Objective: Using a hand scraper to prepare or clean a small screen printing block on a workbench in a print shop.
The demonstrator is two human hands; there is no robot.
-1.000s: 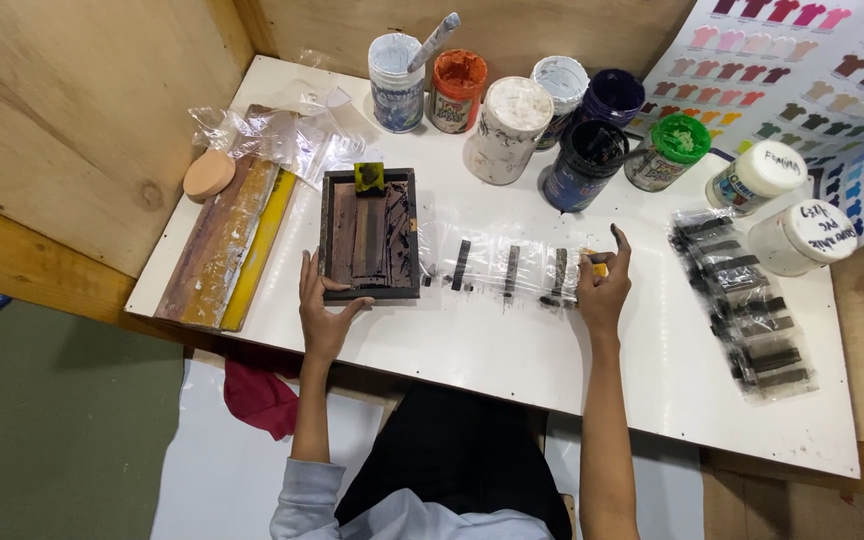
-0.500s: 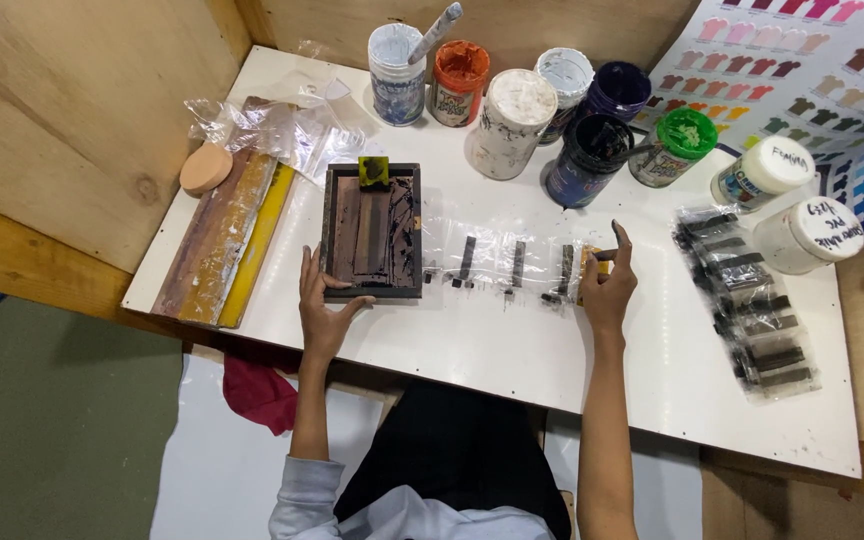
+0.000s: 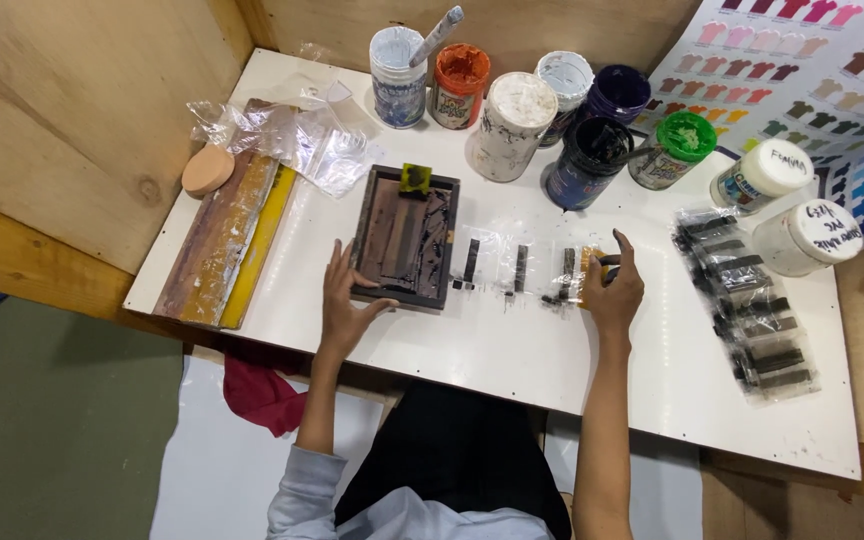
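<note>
Since 1 s ago little moves: my left hand (image 3: 344, 305) flat, open on frame (image 3: 404, 237), right hand (image 3: 612, 288) pinching squeegee (image 3: 592, 272) at 3 o'clock.

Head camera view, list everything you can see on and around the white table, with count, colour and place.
Table: one, white, centre.
Framed screen: one, dark, left of centre.
Paint pots: about seven, open, white, orange, navy, green, along the far edge.
Lidded jars: two, white, far right.
Clear strip with dark bars: one, beside the screen.
Bagged dark strips: one pile, right.
Boards: two, brown and yellow, left edge.
Round sponge: one, peach, far left.
Colour chart: one, upper right.
Red cloth: one, below the table.
Left hand: on the screen's near corner.
Right hand: on the strip's right end.
</note>
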